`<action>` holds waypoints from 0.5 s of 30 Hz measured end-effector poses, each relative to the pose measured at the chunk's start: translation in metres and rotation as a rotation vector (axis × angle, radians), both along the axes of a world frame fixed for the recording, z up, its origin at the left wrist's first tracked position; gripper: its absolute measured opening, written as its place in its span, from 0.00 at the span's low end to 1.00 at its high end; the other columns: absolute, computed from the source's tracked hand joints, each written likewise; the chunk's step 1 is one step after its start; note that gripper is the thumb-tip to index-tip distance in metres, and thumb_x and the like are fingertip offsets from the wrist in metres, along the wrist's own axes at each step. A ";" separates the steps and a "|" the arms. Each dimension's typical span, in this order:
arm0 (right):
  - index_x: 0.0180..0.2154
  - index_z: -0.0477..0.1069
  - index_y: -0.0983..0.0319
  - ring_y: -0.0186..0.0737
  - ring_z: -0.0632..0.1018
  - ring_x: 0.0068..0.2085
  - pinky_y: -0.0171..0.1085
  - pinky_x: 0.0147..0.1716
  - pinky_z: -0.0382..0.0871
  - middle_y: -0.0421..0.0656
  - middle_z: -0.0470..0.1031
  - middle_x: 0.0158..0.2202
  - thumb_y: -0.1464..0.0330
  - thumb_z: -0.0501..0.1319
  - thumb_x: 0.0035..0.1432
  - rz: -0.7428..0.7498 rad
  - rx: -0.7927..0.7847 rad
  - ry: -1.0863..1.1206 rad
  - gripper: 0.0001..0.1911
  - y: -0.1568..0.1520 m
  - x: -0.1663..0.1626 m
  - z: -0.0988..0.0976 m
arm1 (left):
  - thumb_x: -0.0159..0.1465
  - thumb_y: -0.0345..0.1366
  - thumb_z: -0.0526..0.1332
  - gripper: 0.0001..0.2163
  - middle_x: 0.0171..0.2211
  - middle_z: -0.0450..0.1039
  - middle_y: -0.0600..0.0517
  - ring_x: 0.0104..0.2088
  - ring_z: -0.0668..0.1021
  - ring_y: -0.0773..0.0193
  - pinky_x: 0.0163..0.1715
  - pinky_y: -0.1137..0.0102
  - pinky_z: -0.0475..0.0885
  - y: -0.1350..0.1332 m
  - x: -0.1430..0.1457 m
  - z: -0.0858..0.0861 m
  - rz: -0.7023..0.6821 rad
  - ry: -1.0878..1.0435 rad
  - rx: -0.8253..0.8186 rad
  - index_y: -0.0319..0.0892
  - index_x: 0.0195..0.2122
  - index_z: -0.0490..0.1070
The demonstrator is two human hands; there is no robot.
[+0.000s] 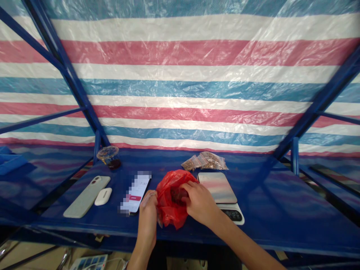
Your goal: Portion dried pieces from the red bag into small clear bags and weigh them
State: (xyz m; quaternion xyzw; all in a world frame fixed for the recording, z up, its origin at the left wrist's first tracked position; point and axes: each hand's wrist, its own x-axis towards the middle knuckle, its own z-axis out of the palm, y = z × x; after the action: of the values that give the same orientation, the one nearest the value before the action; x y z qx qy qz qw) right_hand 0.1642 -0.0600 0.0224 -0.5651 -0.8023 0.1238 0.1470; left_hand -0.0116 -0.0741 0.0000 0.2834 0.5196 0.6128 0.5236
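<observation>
A red plastic bag (171,210) stands on the blue shelf with its mouth spread and dark contents inside, hard to make out. My left hand (148,213) is closed at the bag's left side, gripping what looks like a small clear plastic bag pressed against the red one. The fingers of my right hand (197,198) are curled into the red bag's mouth, and their tips are partly hidden. Just right of it lies a kitchen scale (218,187) with a shiny plate and black control panel. Behind are several small clear zip bags (209,161) with brownish contents.
Left of the hands lie a lit phone (137,191), a white earbud case (103,196) and a pale phone (87,197). A lidded plastic cup (111,157) with dark liquid stands behind them. Blue metal posts (90,120) and a striped sheet (191,86) bound the blue shelf (267,210).
</observation>
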 end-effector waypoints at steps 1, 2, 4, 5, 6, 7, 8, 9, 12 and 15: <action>0.49 0.75 0.61 0.50 0.77 0.51 0.44 0.52 0.66 0.50 0.79 0.48 0.73 0.60 0.58 -0.008 0.011 -0.023 0.16 0.001 -0.002 0.001 | 0.50 0.36 0.60 0.08 0.19 0.56 0.60 0.19 0.60 0.72 0.19 0.76 0.57 0.001 0.000 0.001 0.009 0.011 -0.007 0.44 0.22 0.59; 0.49 0.75 0.62 0.52 0.77 0.51 0.45 0.52 0.66 0.51 0.78 0.49 0.73 0.61 0.58 -0.011 0.023 -0.055 0.17 0.002 -0.004 0.002 | 0.50 0.36 0.60 0.08 0.19 0.55 0.61 0.18 0.59 0.72 0.18 0.76 0.55 0.002 0.000 0.002 0.009 0.009 -0.020 0.45 0.22 0.60; 0.50 0.75 0.64 0.55 0.77 0.51 0.48 0.52 0.66 0.54 0.78 0.50 0.73 0.61 0.56 0.008 0.045 -0.126 0.18 0.003 -0.010 0.004 | 0.49 0.35 0.60 0.07 0.18 0.53 0.62 0.16 0.56 0.73 0.17 0.76 0.53 0.005 0.002 0.004 -0.007 -0.024 -0.039 0.45 0.23 0.60; 0.50 0.75 0.65 0.56 0.77 0.51 0.49 0.52 0.67 0.55 0.77 0.51 0.73 0.62 0.55 0.025 0.053 -0.155 0.19 0.004 -0.013 0.005 | 0.48 0.35 0.60 0.06 0.18 0.52 0.62 0.16 0.56 0.74 0.17 0.76 0.53 0.006 0.003 0.005 -0.017 -0.047 -0.038 0.45 0.23 0.60; 0.51 0.75 0.66 0.57 0.76 0.52 0.49 0.52 0.67 0.55 0.77 0.51 0.74 0.63 0.54 0.040 0.060 -0.177 0.20 0.004 -0.016 0.006 | 0.47 0.34 0.59 0.06 0.18 0.53 0.62 0.15 0.56 0.74 0.17 0.76 0.53 0.007 0.004 0.005 -0.028 -0.068 -0.032 0.45 0.23 0.59; 0.51 0.74 0.66 0.57 0.76 0.52 0.50 0.52 0.67 0.55 0.77 0.52 0.74 0.64 0.53 0.050 0.064 -0.194 0.22 0.004 -0.019 0.007 | 0.46 0.34 0.59 0.07 0.18 0.53 0.62 0.15 0.56 0.75 0.16 0.76 0.53 0.009 0.005 0.006 -0.040 -0.084 -0.025 0.45 0.23 0.59; 0.52 0.74 0.66 0.58 0.76 0.52 0.50 0.52 0.67 0.56 0.76 0.52 0.74 0.64 0.52 0.051 0.065 -0.207 0.23 0.005 -0.021 0.007 | 0.46 0.33 0.59 0.07 0.19 0.53 0.62 0.15 0.56 0.75 0.16 0.76 0.53 0.010 0.006 0.006 -0.052 -0.093 -0.019 0.45 0.23 0.58; 0.52 0.74 0.67 0.58 0.76 0.52 0.50 0.52 0.67 0.56 0.76 0.52 0.73 0.65 0.51 0.044 0.065 -0.216 0.24 0.005 -0.023 0.007 | 0.45 0.33 0.58 0.07 0.19 0.54 0.62 0.15 0.56 0.75 0.16 0.76 0.53 0.011 0.006 0.006 -0.061 -0.096 -0.016 0.45 0.23 0.58; 0.53 0.73 0.67 0.58 0.75 0.53 0.49 0.53 0.67 0.57 0.76 0.53 0.73 0.65 0.49 0.032 0.066 -0.212 0.27 0.007 -0.024 0.005 | 0.45 0.33 0.58 0.07 0.19 0.54 0.62 0.15 0.57 0.75 0.16 0.77 0.53 0.013 0.007 0.006 -0.076 -0.092 -0.015 0.44 0.23 0.59; 0.54 0.73 0.63 0.54 0.76 0.53 0.47 0.54 0.66 0.53 0.76 0.54 0.75 0.63 0.50 0.056 0.062 -0.128 0.26 0.010 -0.020 0.002 | 0.44 0.33 0.58 0.07 0.19 0.54 0.62 0.16 0.58 0.75 0.16 0.77 0.53 0.013 0.006 0.006 -0.085 -0.124 -0.008 0.44 0.23 0.58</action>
State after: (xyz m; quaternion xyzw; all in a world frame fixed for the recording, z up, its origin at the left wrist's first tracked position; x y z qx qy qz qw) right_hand 0.1446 -0.0497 0.0239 -0.5442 -0.8291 0.0666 0.1092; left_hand -0.0056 -0.0606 0.0065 0.2648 0.4760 0.6043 0.5815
